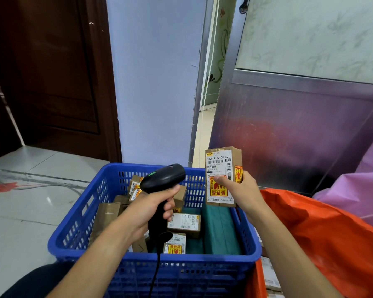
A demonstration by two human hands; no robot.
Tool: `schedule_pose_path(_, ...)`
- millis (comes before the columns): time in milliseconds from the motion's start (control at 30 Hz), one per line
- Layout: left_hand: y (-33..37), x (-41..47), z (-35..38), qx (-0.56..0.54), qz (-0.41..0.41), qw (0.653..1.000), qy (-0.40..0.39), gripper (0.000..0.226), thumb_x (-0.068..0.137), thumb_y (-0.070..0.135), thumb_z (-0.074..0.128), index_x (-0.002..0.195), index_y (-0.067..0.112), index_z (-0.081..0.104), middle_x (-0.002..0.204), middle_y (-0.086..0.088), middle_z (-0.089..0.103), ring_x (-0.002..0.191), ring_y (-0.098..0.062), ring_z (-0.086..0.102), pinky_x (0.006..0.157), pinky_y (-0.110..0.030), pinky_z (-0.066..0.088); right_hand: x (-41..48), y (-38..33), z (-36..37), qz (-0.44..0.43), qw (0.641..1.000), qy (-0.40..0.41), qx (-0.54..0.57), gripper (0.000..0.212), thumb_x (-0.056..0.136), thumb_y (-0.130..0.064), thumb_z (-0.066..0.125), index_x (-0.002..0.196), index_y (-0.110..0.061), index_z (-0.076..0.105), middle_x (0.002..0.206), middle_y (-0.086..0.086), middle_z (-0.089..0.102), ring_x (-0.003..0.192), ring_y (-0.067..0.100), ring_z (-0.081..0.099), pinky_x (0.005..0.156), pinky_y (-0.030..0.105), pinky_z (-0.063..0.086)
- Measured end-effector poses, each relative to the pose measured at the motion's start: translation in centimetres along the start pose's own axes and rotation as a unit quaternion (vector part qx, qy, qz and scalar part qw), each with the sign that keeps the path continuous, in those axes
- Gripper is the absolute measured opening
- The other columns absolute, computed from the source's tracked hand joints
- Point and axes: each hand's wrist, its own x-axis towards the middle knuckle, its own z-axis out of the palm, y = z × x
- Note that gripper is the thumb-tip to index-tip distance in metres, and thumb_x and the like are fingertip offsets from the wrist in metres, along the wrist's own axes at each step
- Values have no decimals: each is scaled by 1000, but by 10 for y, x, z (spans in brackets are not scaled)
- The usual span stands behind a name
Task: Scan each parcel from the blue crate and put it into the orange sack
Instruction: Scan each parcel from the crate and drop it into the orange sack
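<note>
Black scanner point(163, 179) gripped in L hand point(151, 209), R hand point(240, 190) pinching upright parcel point(222, 168) beside it

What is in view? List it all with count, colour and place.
crate: one, blue, floor, centre
loose parcels: several, brown, in crate
green packet: one, in crate, right side
held parcel: one, brown, white label, above crate's far right corner
scanner: one, black, above crate
sack: one, orange, right of crate
purple sheet: one, far right
door: one, dark brown, back left
left hand: grips scanner
right hand: grips held parcel
</note>
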Motion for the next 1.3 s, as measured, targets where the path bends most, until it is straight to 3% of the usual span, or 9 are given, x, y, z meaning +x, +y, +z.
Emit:
schedule_pose_path(267, -1, 1, 1, 6, 10, 1000, 2, 29, 88, 29, 77, 107, 10, 67, 61, -3, 45, 54, -16, 44, 63, -33, 45, -3, -4, -3, 5, 1000, -7, 21, 29, 90, -26, 78, 114, -22, 62, 103, -2, 78, 81, 10, 78, 61, 24, 60)
schedule_pose_path(433, -3, 2, 2, 13, 13, 1000, -5, 17, 91, 28, 75, 90, 15, 64, 62, -2, 44, 53, -15, 44, 63, -33, 46, -13, -12, -13, 29, 997, -25, 67, 24, 92, -27, 76, 112, -20, 67, 94, -3, 81, 80, 12, 78, 56, 21, 57)
schedule_pose_path(567, -3, 5, 2, 8, 16, 1000, -17, 21, 85, 32, 76, 86, 16, 62, 62, -1, 42, 52, -15, 44, 61, -31, 46, -18, -9, -28, 41, 998, -23, 52, 26, 92, -28, 75, 115, -17, 68, 95, -2, 81, 86, 15, 78, 67, 27, 62)
schedule_pose_path(700, -6, 12, 8, 7, 22, 1000, -15, 24, 85, 32, 77, 78, 18, 59, 61, -1, 41, 52, -15, 42, 62, -32, 44, -18, 2, -50, 55, 997, 2, 46, 25, 94, -27, 73, 116, -16, 69, 94, -1, 81, 85, 15, 79, 62, 23, 59)
schedule_pose_path(900, -10, 16, 28, 16, 31, 999, -35, 24, 91, 28, 71, 76, 17, 57, 59, -1, 41, 50, -15, 42, 57, -29, 45, -14, 28, -84, 114, 989, 85, 36, 62, 84, -27, 76, 135, -5, 49, 94, 7, 80, 79, 20, 79, 52, 25, 58)
schedule_pose_path(1000, -14, 19, 39, 15, 14, 999, -32, 22, 98, 25, 68, 79, 18, 58, 60, 0, 41, 52, -14, 41, 59, -29, 44, -17, 37, -102, 126, 989, 77, 10, 72, 70, -24, 73, 135, -4, 50, 96, 9, 80, 82, 23, 79, 60, 31, 60)
schedule_pose_path(1133, -21, 24, 50, 18, 4, 999, -33, 20, 98, 22, 68, 81, 18, 59, 60, -1, 41, 53, -16, 40, 58, -28, 43, -22, 41, -116, 131, 989, 67, -21, 34, 87, -14, 66, 121, -8, 65, 93, 6, 80, 81, 20, 79, 61, 28, 59)
schedule_pose_path(1200, -26, 27, 55, 22, 4, 999, -37, 20, 97, 22, 69, 80, 18, 59, 60, -2, 41, 53, -17, 40, 56, -28, 43, -25, 43, -121, 132, 988, 76, -31, 29, 90, -15, 64, 118, -10, 69, 92, 5, 81, 81, 19, 79, 60, 28, 60)
schedule_pose_path(1300, -33, 32, 64, 22, -4, 999, -44, 21, 94, 24, 70, 80, 17, 58, 60, -1, 41, 51, -17, 40, 54, -27, 43, -28, 47, -130, 135, 986, 92, -34, 27, 92, -19, 66, 117, -12, 70, 91, 4, 81, 83, 20, 79, 74, 36, 63)
